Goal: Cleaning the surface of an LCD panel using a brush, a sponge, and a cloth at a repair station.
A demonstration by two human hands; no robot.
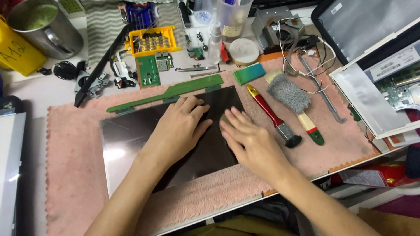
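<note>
Left hand [181, 126] flat, grip open, pins dark panel [144, 144]. Right hand [249, 140] presses small pad [224, 118] under fingertips; hold unclear. Keep pressure light, strokes even.

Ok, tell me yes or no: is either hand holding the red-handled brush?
No. Both the left hand and right hand lie on the dark panel; the red-handled brush lies untouched beside it.

Bare forearms, no sleeves/gloves.
</note>
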